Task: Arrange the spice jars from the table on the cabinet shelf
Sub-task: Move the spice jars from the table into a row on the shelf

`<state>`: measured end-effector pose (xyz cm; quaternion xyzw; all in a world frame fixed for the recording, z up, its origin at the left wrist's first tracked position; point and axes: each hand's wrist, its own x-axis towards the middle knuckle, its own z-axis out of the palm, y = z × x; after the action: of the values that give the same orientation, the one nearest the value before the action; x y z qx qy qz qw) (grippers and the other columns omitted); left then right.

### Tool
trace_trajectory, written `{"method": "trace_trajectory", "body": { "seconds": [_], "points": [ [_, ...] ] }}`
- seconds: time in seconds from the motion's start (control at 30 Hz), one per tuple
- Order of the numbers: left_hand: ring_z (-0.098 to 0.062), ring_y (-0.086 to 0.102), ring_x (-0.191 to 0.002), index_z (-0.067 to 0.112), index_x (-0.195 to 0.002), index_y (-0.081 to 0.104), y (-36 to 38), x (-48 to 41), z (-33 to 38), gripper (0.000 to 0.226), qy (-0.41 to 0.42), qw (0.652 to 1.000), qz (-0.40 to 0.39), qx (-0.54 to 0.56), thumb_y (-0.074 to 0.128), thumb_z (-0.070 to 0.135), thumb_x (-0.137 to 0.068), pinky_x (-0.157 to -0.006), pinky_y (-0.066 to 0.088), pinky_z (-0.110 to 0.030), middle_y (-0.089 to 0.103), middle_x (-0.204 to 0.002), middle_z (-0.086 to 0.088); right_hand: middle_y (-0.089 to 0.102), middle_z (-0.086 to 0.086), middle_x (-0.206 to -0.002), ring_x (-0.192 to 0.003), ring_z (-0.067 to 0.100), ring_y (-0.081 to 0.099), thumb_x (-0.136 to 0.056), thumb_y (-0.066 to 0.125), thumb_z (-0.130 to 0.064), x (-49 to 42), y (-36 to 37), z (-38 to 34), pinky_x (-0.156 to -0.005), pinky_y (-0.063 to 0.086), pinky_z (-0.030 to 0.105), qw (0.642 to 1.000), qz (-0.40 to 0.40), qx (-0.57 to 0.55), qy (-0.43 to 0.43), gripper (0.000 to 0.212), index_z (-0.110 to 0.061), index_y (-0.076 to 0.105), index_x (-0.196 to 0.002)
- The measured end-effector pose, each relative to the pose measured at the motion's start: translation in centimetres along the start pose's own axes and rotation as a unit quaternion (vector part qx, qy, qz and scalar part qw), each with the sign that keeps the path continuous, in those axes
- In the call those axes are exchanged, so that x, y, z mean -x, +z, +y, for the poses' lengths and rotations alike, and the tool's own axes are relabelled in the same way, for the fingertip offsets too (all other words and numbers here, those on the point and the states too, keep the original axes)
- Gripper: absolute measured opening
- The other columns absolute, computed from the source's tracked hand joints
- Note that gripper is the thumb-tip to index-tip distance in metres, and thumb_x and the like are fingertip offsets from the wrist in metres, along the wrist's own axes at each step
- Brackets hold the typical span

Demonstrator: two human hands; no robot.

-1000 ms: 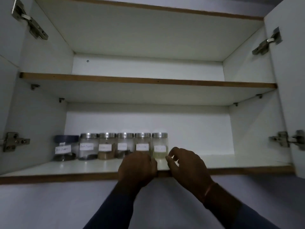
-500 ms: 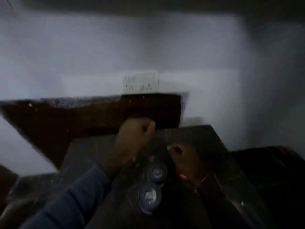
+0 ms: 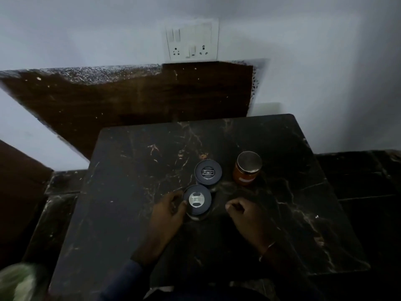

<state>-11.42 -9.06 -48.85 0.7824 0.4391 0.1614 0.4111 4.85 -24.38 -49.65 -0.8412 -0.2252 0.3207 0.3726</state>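
Three spice jars stand on the dark marble table (image 3: 134, 192). The nearest one is a jar with a dark lid and a silver centre (image 3: 197, 199). Just behind it stands a second dark-lidded jar (image 3: 208, 172), and to the right is an orange-filled jar with a metal lid (image 3: 247, 168). My left hand (image 3: 168, 211) rests against the left side of the nearest jar, thumb at the lid's edge, fingers apart and not wrapped around it. My right hand (image 3: 245, 213) hovers right of that jar, loosely curled and holding nothing. The cabinet shelf is out of view.
A white wall with a switch and socket plate (image 3: 192, 41) rises behind the table. A dark brown panel (image 3: 130, 101) leans between wall and table. Dark stone floor surrounds the table, and a pale blurred object (image 3: 19, 281) sits at the bottom left.
My view has dropped from the open cabinet with its row of jars to the table. Both hands came down, and the left one has reached the nearest dark-lidded jar.
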Motion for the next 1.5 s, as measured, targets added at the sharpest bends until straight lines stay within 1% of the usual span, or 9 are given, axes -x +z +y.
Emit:
{"method": "trace_trajectory", "body": {
  "seconds": [0.2,0.53,0.67,0.83,0.97,1.07,1.17,1.27,1.5],
  "points": [
    [-0.007,0.050,-0.103,0.015,-0.126,0.054,2.9,-0.5,0.9,0.054,0.008,1.000,-0.011,-0.024,0.074,0.023,-0.077,-0.086,0.037,-0.020,0.059,-0.120,-0.004,0.066,-0.009,-0.103,-0.088,-0.003,0.059,-0.089,0.068,-0.024,-2.6,0.8,-0.8,-0.069,0.038,0.004,0.998,-0.050,-0.043,-0.020,0.025,-0.017,0.065,-0.112],
    [-0.027,0.041,-0.128,0.011,-0.148,0.021,6.0,-1.6,0.0,0.103,-0.012,0.984,-0.090,-0.151,0.079,0.034,-0.066,-0.098,0.041,-0.031,0.033,-0.143,-0.010,0.057,-0.004,-0.127,-0.112,0.009,0.055,-0.082,0.073,-0.021,-4.6,3.0,-0.3,-0.083,0.045,0.017,0.979,-0.191,-0.049,-0.044,0.058,-0.025,0.047,-0.133],
    [-0.022,0.053,-0.114,0.017,-0.139,0.039,5.0,-2.6,0.1,0.090,-0.043,0.990,-0.065,-0.121,0.081,0.039,-0.062,-0.091,0.049,-0.034,0.048,-0.129,-0.008,0.054,-0.022,-0.112,-0.108,0.000,0.054,-0.084,0.072,-0.024,-5.0,3.1,-0.8,-0.069,0.042,0.008,0.967,-0.226,-0.099,-0.060,0.051,-0.027,0.051,-0.130],
    [-0.012,0.069,-0.091,0.036,-0.100,0.067,0.1,-3.2,-0.6,0.027,-0.122,0.971,-0.131,0.159,0.075,0.038,-0.075,-0.066,0.053,-0.015,0.073,-0.098,0.003,0.056,-0.015,-0.126,-0.115,0.001,0.052,-0.079,0.076,-0.036,-5.8,2.0,-1.2,-0.082,0.043,0.013,0.954,-0.277,-0.094,-0.066,0.066,-0.027,0.048,-0.138],
    [-0.002,0.070,-0.087,0.045,-0.093,0.067,-1.2,-4.0,-0.8,0.021,-0.119,0.958,-0.156,0.208,0.075,0.036,-0.077,-0.064,0.053,-0.013,0.073,-0.096,0.015,0.057,-0.011,-0.132,-0.119,0.006,0.053,-0.076,0.077,-0.039,-5.5,2.7,-1.6,-0.101,0.046,0.031,0.945,-0.314,-0.078,-0.047,0.073,-0.029,0.044,-0.140],
    [0.002,0.066,-0.092,0.050,-0.098,0.059,-0.6,-4.4,-1.4,0.042,-0.084,0.978,-0.126,0.144,0.082,0.034,-0.068,-0.072,0.056,-0.018,0.068,-0.100,0.017,0.060,-0.007,-0.130,-0.115,0.006,0.057,-0.082,0.073,-0.032,-5.6,3.1,-1.9,-0.097,0.048,0.028,0.965,-0.250,-0.028,-0.069,0.058,-0.025,0.051,-0.135],
    [-0.014,0.055,-0.115,0.024,-0.132,0.046,0.7,-4.6,-2.3,0.084,-0.008,0.997,-0.081,-0.002,0.085,0.035,-0.058,-0.097,0.049,-0.035,0.055,-0.126,0.001,0.065,-0.007,-0.108,-0.095,0.003,0.062,-0.087,0.068,-0.029,-5.8,1.4,-2.3,-0.083,0.052,0.021,0.995,0.015,-0.010,-0.102,0.031,-0.022,0.062,-0.117],
    [-0.019,0.044,-0.122,0.019,-0.143,0.030,1.6,-4.3,-2.5,0.107,0.006,0.992,-0.077,-0.103,0.082,0.048,-0.054,-0.101,0.041,-0.029,0.041,-0.134,-0.004,0.060,0.002,-0.110,-0.102,0.018,0.059,-0.083,0.070,-0.032,-6.9,-2.2,-2.1,-0.080,0.048,0.023,0.941,0.278,0.128,-0.145,0.032,-0.021,0.061,-0.111],
    [-0.022,0.036,-0.129,0.017,-0.150,0.015,3.3,-3.9,-2.9,0.114,0.029,0.988,-0.105,-0.109,0.081,0.048,-0.062,-0.099,0.032,-0.024,0.031,-0.139,-0.005,0.008,0.010,-0.162,-0.148,0.032,0.013,-0.074,0.081,-0.027,-12.6,-6.5,-1.8,-0.116,0.027,0.051,0.986,0.034,0.162,-0.020,0.101,-0.033,0.018,-0.152]
  ]
}}
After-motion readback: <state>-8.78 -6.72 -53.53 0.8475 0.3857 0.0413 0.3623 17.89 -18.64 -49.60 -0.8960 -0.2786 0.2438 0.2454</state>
